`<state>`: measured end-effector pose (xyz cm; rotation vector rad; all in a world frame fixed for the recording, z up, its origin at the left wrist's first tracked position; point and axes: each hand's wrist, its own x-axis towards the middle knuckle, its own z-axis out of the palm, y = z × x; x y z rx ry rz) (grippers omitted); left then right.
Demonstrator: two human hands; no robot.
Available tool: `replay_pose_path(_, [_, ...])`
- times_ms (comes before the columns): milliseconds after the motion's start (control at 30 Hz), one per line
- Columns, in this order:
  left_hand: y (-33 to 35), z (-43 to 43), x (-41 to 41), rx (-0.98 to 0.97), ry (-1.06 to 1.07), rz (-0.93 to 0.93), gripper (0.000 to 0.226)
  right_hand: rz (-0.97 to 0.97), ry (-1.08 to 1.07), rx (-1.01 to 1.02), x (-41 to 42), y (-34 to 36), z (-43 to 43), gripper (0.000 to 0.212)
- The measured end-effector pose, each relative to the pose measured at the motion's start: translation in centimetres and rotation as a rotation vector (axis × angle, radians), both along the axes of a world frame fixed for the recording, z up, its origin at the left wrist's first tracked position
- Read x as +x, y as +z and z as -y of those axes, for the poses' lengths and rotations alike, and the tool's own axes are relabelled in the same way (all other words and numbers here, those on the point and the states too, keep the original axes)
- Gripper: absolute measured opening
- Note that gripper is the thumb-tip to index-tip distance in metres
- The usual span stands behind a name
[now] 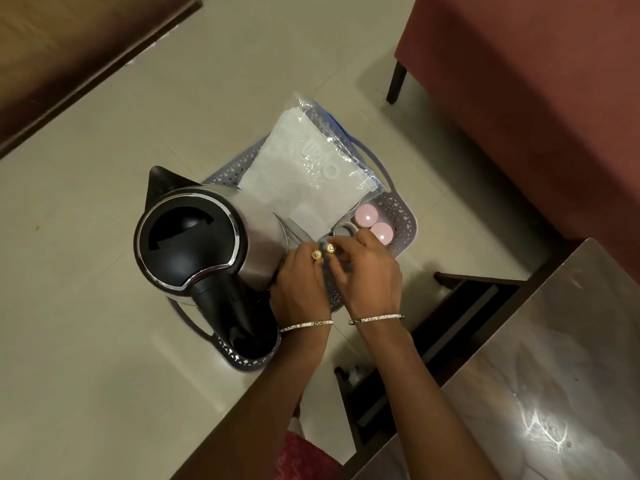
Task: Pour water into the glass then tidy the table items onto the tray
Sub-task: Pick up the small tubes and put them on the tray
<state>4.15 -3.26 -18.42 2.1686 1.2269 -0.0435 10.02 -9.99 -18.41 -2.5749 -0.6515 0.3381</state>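
Tidying step, judged late stage — most items already loaded on the grey perforated tray [403, 216], no glass in view, so pouring probably done but cannot confirm

Largest first: steel-and-black electric kettle [204, 244] upright on the near-left part of tray, lid shut, handle toward camera, spout pointing away. Behind it a clear plastic pouch [311, 168] with white contents, lying flat across the far half of tray and overhanging its far edge. Two pink round items [374, 224] side by side at the right edge of tray, touching or nearly so. A small roll of tape [346, 229] just beside them, partly hidden by fingers. Smallest: two batteries [323, 251] end-up, gold caps showing, close together between the hands

Left hand [299, 285] curled with fingertips pinching one battery, knuckles right against the kettle wall. Right hand [367, 268] fingers closed round the other battery, thumb near the tape. Bangle on each wrist

Next move, as a guess — set batteries down in the bare strip of tray between kettle and pink items; tight gap, batteries likely to roll or tip, so lay flat and release low

Tray sits on pale tiled floor [104, 341], not on the tabletop [554, 375] — glossy, bottom right, glare spot. Red upholstered seat [536, 98] top right, dark wood furniture [69, 46] top left. Dim warm light
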Motion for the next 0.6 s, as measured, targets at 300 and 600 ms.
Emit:
replay_pose_path(300, [-1.1,0.0,-0.1,-0.011,-0.004,0.07,0.017,-0.009,0.022,-0.098,0.0,-0.3,-0.1,0.018])
replay_pose_path(600, [-1.7,-0.2,0.1,-0.031,0.001,0.11,0.012,-0.036,0.045,-0.215,0.1,-0.2,-0.2,0.024])
